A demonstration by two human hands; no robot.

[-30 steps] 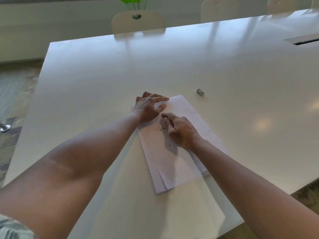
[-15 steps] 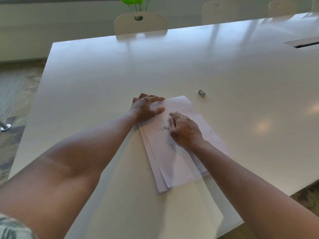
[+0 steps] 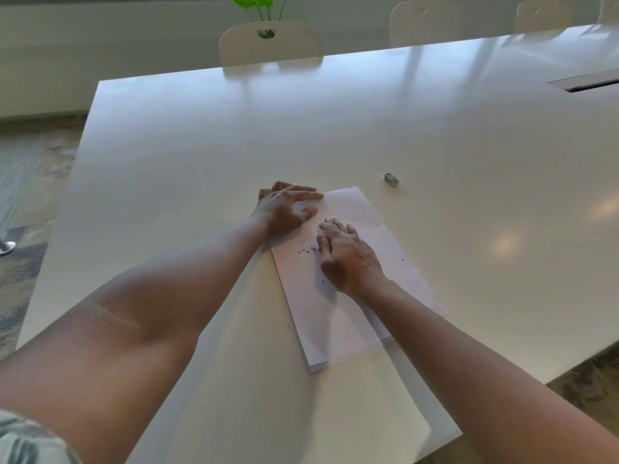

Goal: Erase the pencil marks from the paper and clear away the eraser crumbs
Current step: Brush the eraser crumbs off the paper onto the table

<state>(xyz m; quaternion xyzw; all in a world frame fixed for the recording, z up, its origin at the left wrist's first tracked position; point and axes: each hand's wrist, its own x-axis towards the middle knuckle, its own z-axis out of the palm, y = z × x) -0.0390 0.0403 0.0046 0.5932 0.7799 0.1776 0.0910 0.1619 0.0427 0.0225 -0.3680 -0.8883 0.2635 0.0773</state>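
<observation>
Paper (image 3: 338, 316) stack flat on counter (image 3: 201, 155), near front edge. Long axis runs from near edge away and slightly left, far corner pointing toward eraser (image 3: 391, 179), which sits well apart on bare counter. Left hand (image 3: 284, 211) spread flat, fingers straight, pinning far-left corner. Right hand (image 3: 345, 252) flat on sheet, fingers extended, grasping nothing, right beside dark crumbs (image 3: 310, 250). Sheets look thin, light, likely to slide or crease: best held down at corner, brushed lightly. Crumbs loose, will scatter easily.

Both hands (image 3: 348, 256) flat, fingers straight, arms extended
</observation>
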